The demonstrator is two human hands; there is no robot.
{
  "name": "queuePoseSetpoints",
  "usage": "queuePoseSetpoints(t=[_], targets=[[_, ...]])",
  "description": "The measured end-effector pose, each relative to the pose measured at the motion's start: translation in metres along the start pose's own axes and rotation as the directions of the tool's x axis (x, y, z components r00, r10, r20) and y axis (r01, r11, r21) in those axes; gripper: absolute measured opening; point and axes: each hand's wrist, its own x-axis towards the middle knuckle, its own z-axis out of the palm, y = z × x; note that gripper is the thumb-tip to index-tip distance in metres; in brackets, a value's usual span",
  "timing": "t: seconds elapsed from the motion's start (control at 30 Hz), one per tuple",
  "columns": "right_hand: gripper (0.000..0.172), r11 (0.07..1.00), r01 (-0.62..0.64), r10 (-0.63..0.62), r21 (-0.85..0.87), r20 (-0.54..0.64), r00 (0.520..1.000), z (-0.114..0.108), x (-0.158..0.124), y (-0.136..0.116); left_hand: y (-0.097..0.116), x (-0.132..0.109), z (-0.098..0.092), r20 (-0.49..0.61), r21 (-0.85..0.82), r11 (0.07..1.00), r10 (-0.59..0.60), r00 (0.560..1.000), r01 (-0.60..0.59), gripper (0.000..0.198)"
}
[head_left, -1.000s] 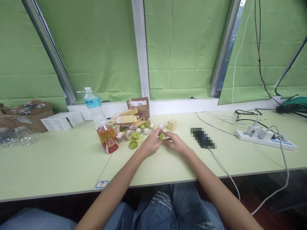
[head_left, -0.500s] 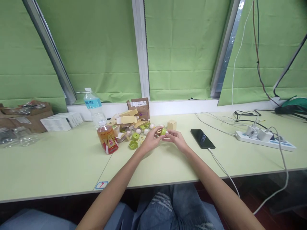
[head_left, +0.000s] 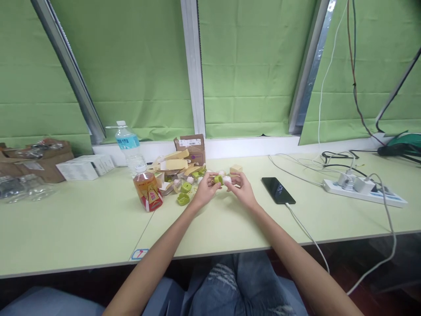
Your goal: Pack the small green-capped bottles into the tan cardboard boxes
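Over the table, my left hand (head_left: pixel 206 188) is closed on a small green plastic cup-like piece (head_left: pixel 218 179). My right hand (head_left: pixel 242 188) pinches a small whitish-pink rounded piece (head_left: pixel 226 180) right beside it; whether the two pieces touch I cannot tell. Left of my hands lie loose green plastic pieces (head_left: pixel 183 199), with several pinkish balls (head_left: pixel 190 180) among them. Just behind my right hand stands a small cream-coloured box (head_left: pixel 236 168), partly hidden by my fingers.
An orange drink bottle (head_left: pixel 148 191) and a clear water bottle (head_left: pixel 128 147) stand left of opened cartons (head_left: pixel 174 164). A brown box (head_left: pixel 194 149) is at the wall. To the right lie a phone (head_left: pixel 278 190) on its cable and a power strip (head_left: pixel 365 193). White boxes (head_left: pixel 85 166) sit far left.
My hands have drawn slightly apart and turned. The whitish piece now shows clearly in my right fingers, beside the green piece in my left. Things on the table stay put.
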Motion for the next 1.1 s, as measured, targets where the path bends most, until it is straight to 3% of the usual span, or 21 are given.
queuePoseSetpoints(t=[0.17, 0.3, 0.43, 0.6, 0.77, 1.1], targets=[[0.046, 0.997, 0.012, -0.007, 0.081, -0.051, 0.999, 0.000, 0.002, -0.004, -0.005, -0.002, 0.009, -0.040, 0.018, 1.000, -0.001, 0.999, 0.002, 0.043], [0.047, 1.000, -0.019, 0.019, -0.014, 0.027, 0.999, 0.000, -0.002, -0.010, -0.010, -0.004, 0.013, -0.045, -0.032, 0.999, -0.016, 0.999, 0.015, 0.043], [0.045, 0.993, 0.018, -0.015, -0.116, 0.026, 1.000, 0.003, -0.005, -0.013, -0.011, -0.006, 0.013, -0.069, -0.015, 0.999, -0.044, 0.997, 0.043, 0.042], [0.039, 0.957, 0.151, -0.145, -0.250, 0.040, 0.989, 0.005, -0.007, -0.012, -0.007, -0.007, 0.015, -0.043, -0.111, 0.990, -0.091, 0.995, 0.086, 0.038], [0.037, 0.899, 0.291, -0.275, -0.328, 0.097, 0.957, 0.006, -0.008, -0.010, -0.002, -0.008, 0.016, -0.084, -0.160, 0.976, -0.161, 0.983, 0.146, 0.034], [0.043, 0.923, 0.253, -0.206, -0.290, 0.185, 0.961, 0.008, -0.011, -0.006, -0.003, -0.010, 0.019, -0.076, -0.204, 0.970, -0.153, 0.985, 0.135, 0.032]])
